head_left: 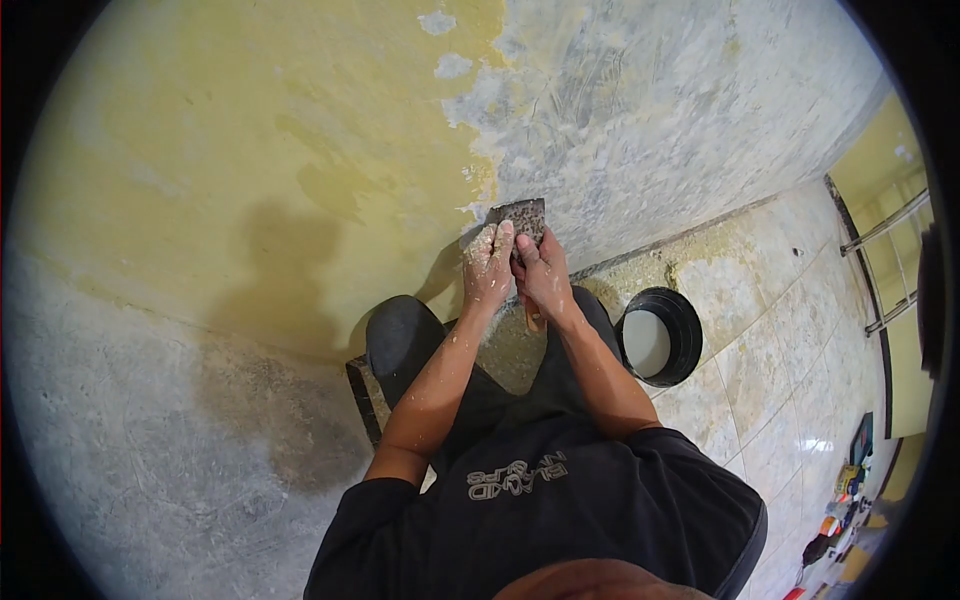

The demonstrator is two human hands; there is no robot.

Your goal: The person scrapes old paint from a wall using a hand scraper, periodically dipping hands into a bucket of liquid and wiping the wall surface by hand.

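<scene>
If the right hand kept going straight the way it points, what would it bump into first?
Probably the wall, with the scraper in the right hand leading, its edge near the yellow paint. Whether it already touches is unclear.

The left forearm (432, 390) slants toward 1 o'clock, the right forearm (602, 372) toward 11. They bring the two hands close together: the left hand (486, 265), flecked with pale bits, reaches toward 12; the right hand (545, 282) curls in a grip, thumb pointing toward 11.
</scene>
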